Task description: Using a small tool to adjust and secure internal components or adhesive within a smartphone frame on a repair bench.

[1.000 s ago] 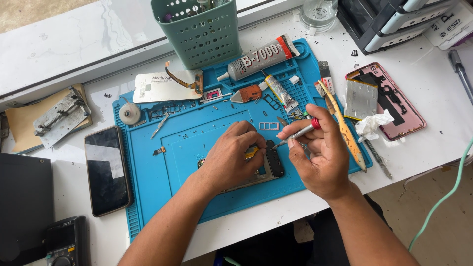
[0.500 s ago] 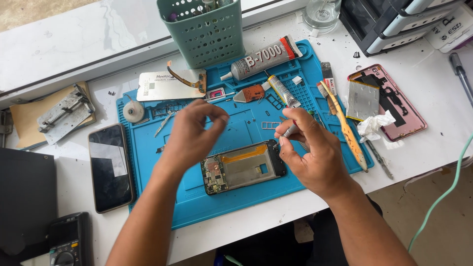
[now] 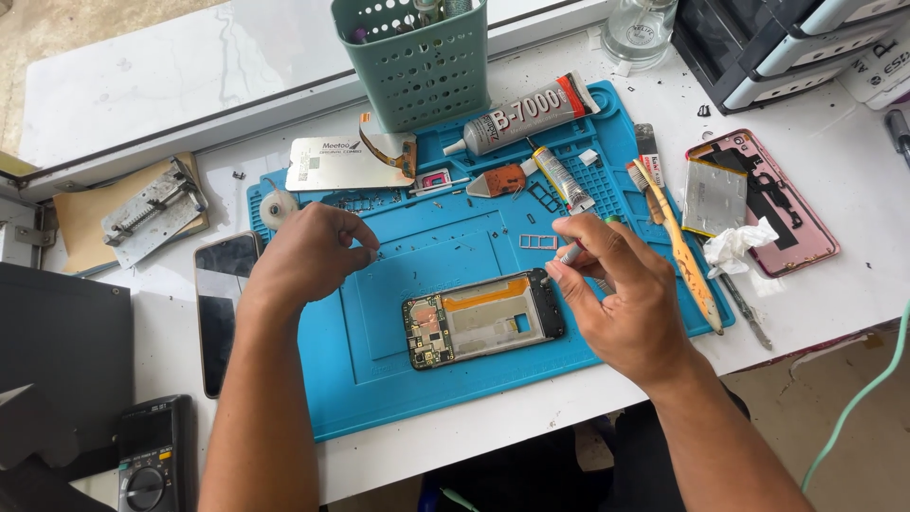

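An opened phone frame lies on the blue work mat, its circuit board at the left end and an orange strip along the top. My left hand hovers over the mat's upper left, fingertips pinched together; whether something tiny sits between them I cannot tell. My right hand is to the right of the phone frame and grips a thin silver tool, likely a small screwdriver, pointing left.
A green basket, a large glue tube, a small tube and a SIM tray lie at the mat's back. A brush, pink phone back, dark phone and multimeter surround it.
My left hand lifted off the phone frame and moved up-left with pinched fingers, uncovering the frame. My right hand stayed to the right with the thin tool.
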